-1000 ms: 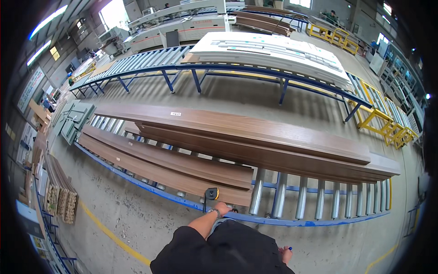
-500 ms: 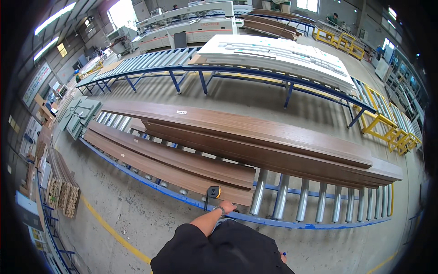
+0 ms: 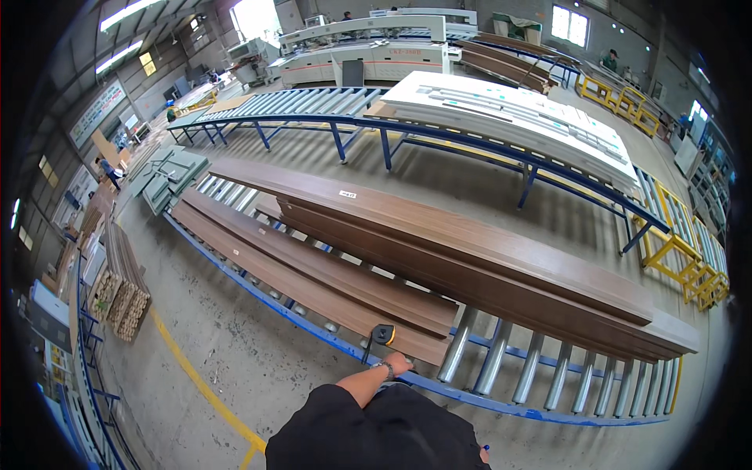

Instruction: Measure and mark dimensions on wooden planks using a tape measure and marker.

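My left hand (image 3: 398, 363), with a watch at the wrist, is at the near blue rail of a roller conveyor. Its fingers look curled; what they hold, if anything, is hidden. Just beyond it a black and yellow tape measure (image 3: 383, 334) rests on the near end of a long brown board (image 3: 313, 287), its dark strap hanging over the edge. My right hand (image 3: 483, 454) shows only partly beside my dark clothing, low in the view. From it sticks out a small blue-tipped pen (image 3: 486, 447).
Longer brown boards (image 3: 470, 243) lie stacked on the conveyor's far side. Bare metal rollers (image 3: 493, 359) show to the right. Beyond stands another conveyor with white panels (image 3: 509, 117). Green panels (image 3: 172, 176) and bundled strips (image 3: 121, 301) are at left. Other people are far off.
The whole view has shifted, so the conveyor and boards appear farther right and lower. My left hand stays by the rail near the tape measure.
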`<action>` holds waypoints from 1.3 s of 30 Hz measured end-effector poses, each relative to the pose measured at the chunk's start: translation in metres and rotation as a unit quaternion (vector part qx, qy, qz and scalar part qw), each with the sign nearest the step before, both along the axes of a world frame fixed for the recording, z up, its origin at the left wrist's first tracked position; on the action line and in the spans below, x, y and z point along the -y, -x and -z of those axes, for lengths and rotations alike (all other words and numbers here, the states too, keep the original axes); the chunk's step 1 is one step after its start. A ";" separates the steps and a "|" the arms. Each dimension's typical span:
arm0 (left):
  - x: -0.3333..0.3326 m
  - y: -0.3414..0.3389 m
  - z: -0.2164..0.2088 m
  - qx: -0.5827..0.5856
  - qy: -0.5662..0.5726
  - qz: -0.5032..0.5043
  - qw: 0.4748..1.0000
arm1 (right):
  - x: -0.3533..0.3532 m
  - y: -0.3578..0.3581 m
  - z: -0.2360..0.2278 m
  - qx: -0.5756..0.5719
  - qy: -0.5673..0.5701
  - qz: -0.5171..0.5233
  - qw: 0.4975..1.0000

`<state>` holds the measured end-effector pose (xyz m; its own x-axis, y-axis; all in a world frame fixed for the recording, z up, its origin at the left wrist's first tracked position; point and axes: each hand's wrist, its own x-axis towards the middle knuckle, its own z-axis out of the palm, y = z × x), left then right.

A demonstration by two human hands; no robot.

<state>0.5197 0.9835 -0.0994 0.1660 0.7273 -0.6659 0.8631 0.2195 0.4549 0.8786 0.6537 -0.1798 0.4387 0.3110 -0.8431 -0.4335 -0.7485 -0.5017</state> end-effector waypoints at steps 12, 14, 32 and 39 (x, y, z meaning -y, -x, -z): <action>0.009 0.007 -0.012 0.010 0.043 -0.066 0.997 | -0.012 -0.020 0.003 0.000 -0.018 -0.018 1.000; 0.011 0.007 -0.009 0.003 0.045 -0.062 0.997 | -0.023 -0.021 0.001 -0.010 -0.008 0.039 0.999; 0.002 -0.007 0.000 0.000 0.035 0.001 0.999 | -0.052 0.019 -0.117 0.094 -0.041 0.131 0.986; 0.001 -0.006 -0.002 0.002 0.025 0.012 1.000 | -0.051 0.016 -0.104 0.124 -0.033 0.107 0.986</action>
<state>0.5257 0.9829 -0.0970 0.1865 0.6890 -0.7004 0.8663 0.2209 0.4479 0.8627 0.7044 -0.0756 0.6898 0.2396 -0.6832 -0.4357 -0.6163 -0.6560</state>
